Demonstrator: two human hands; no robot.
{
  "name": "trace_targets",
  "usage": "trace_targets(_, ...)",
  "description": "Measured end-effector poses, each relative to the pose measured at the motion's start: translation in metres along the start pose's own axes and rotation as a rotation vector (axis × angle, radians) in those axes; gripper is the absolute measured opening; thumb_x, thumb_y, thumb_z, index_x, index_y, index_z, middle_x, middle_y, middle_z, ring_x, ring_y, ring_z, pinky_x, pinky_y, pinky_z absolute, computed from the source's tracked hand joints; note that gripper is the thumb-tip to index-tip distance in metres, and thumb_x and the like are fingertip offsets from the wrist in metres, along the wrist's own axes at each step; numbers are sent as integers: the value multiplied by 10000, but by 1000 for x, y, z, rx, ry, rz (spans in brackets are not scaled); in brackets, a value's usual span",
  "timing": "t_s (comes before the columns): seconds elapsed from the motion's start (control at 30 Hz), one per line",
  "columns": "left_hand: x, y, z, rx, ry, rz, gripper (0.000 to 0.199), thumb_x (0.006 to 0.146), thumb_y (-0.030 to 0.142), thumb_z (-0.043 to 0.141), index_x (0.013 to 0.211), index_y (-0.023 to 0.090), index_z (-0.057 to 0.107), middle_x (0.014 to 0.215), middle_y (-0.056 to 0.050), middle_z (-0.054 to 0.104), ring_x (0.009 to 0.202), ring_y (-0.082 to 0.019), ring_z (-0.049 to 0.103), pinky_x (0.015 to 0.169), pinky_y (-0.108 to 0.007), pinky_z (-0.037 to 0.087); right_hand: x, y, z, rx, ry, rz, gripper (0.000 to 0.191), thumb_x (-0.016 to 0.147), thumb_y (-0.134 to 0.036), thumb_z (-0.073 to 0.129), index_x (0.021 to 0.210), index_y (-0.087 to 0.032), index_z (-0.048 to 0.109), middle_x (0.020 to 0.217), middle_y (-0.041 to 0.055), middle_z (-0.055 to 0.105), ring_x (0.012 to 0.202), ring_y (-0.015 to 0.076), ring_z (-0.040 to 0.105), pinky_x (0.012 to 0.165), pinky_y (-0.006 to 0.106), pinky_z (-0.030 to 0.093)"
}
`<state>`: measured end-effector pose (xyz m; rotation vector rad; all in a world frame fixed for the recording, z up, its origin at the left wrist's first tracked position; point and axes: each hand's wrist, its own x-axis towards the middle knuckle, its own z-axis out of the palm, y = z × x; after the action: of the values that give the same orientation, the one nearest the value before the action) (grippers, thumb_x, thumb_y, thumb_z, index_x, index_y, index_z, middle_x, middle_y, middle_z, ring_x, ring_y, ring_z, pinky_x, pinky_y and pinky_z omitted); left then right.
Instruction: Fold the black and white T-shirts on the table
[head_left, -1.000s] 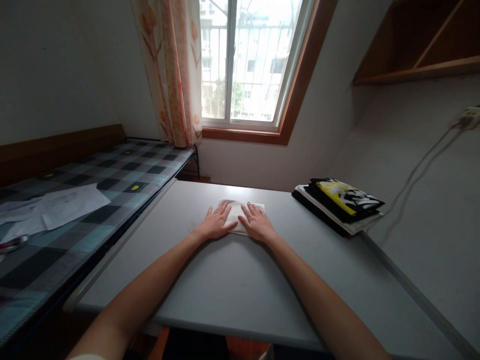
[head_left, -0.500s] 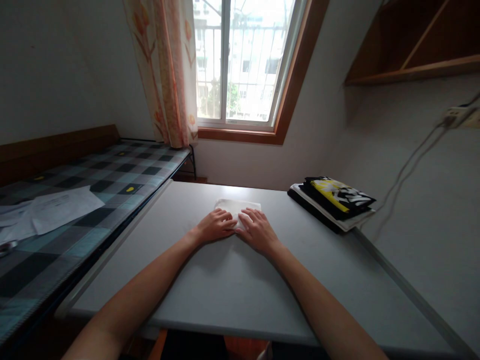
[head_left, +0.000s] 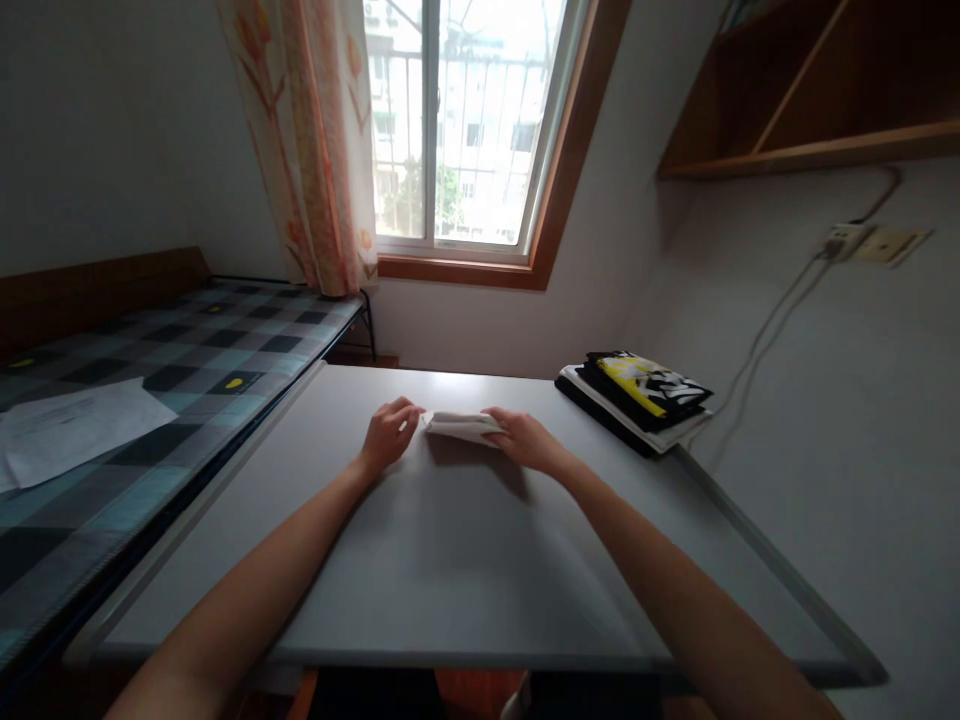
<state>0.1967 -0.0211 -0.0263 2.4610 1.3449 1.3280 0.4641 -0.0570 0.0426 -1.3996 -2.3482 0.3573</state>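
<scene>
A folded white cloth [head_left: 459,425] is lifted at its near edge above the grey-white table [head_left: 450,560], with a shadow beneath it. My right hand [head_left: 519,436] grips its right end, thumb below and fingers on top. At the left corner, my left hand [head_left: 391,432] is closed, its fingertips pinching the edge of the cloth. How the cloth's layers lie inside the fold is hidden.
Folded clothes [head_left: 637,400], black, white and yellow, are stacked at the table's back right, by the wall. A bed with a checked mattress [head_left: 187,370] adjoins on the left, papers [head_left: 82,428] on it. Wooden shelves [head_left: 810,150] and a wall socket [head_left: 847,240] are at right.
Both hands lay flat on the white cloth, close together. They have parted to its two ends, and the cloth has been tilted up off the table. The view has shifted slightly right.
</scene>
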Motion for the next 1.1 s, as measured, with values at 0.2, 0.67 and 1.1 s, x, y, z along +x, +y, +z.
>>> trace_targets(0.2,4,-16,12,-212,-53,-260,337,910,383,460,894,155,708,762,-35,669,591,-127,598,604,-251,477,2,39,-136,357,-52,344,323,819,-360,615,1041,-137,688,882,90,735,691,205,668,613,312,525)
trace_targets(0.67,2,-11,13,-21,-251,-136,305,902,320,459,777,189,704,732,-32,668,647,-145,570,662,-263,433,-25,158,-151,-452,196,530,523,906,-446,459,1286,-112,591,1272,225,584,1088,340,581,903,448,450)
trace_targets(1.1,2,-8,10,-2,-310,-111,294,903,320,478,763,196,705,745,-24,623,629,-137,545,638,-265,427,-6,167,-117,-596,31,713,760,829,-553,572,1491,-239,369,1549,177,301,1347,454,336,1025,605,343)
